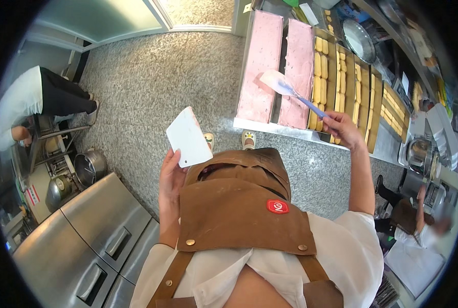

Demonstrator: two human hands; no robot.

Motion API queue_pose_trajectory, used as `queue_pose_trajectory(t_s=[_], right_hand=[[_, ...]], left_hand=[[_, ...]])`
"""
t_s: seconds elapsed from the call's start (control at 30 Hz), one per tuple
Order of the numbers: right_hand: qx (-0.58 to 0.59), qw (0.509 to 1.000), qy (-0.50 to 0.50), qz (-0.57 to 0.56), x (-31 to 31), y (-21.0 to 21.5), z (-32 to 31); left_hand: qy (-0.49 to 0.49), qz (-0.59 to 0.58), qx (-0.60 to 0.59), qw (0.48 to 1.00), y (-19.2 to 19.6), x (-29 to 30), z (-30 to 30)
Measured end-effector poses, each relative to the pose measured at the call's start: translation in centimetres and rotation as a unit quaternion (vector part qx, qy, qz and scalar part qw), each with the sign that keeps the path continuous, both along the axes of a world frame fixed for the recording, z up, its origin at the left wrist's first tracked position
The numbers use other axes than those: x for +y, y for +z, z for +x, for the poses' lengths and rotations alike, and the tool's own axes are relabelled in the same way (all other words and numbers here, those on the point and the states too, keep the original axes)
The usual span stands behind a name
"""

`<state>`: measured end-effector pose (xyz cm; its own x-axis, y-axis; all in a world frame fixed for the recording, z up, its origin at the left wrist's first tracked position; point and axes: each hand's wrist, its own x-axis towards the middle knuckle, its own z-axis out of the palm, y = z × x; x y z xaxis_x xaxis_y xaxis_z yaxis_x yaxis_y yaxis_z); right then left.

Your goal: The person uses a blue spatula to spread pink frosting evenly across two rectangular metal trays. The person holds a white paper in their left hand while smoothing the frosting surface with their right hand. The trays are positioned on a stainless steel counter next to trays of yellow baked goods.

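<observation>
In my left hand point(172, 172) is a flat white dough scraper point(189, 138), held by its lower edge over the floor in front of my apron. My right hand point(343, 129) grips the blue handle of a spatula point(306, 101). The spatula's pale, pink-smeared blade is over two long trays at the counter's near left end. Pink cream fills the left tray point(260, 66) and the tray beside it point(296, 77), both roughly levelled. To their right, several long tins hold rows of ladyfinger biscuits point(319, 72); my right hand is above the nearest of these.
A round metal bowl point(358, 40) stands behind the biscuit tins. Steel drawers point(108, 220) are at my lower left, with metal pots point(89, 167) beyond them. One person point(44, 97) bends over at the far left; another person point(411, 220) is at the lower right.
</observation>
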<state>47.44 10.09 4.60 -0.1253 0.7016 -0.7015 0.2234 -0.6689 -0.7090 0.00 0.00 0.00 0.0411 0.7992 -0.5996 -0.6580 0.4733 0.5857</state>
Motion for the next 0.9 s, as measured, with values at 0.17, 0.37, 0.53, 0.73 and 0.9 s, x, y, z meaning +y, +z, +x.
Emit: queue_pose_trajectory(t_s=[0.17,0.37,0.53,0.73,0.9], right_hand=[[0.081,0.984,-0.161,0.013,-2.0,-0.6,-6.9],[0.157,0.932,-0.314,0.089,2.8,-3.5,-13.8],[0.166,0.896,-0.385,0.144,8.3,-6.0,-17.1],[0.138,0.877,-0.425,0.175,11.0,-6.2,-19.8],[-0.203,0.856,-0.318,0.354,9.1,-9.5,-18.4]], left_hand=[[-0.029,0.016,-0.024,0.999,-1.4,1.5,-1.9],[-0.047,-0.003,-0.014,0.999,-1.6,3.9,-4.5],[-0.061,-0.02,0.006,0.998,-1.0,5.9,-7.4],[-0.085,-0.014,0.03,0.996,-0.6,10.4,-9.4],[-0.124,-0.01,0.039,0.991,-0.7,14.5,-7.9]])
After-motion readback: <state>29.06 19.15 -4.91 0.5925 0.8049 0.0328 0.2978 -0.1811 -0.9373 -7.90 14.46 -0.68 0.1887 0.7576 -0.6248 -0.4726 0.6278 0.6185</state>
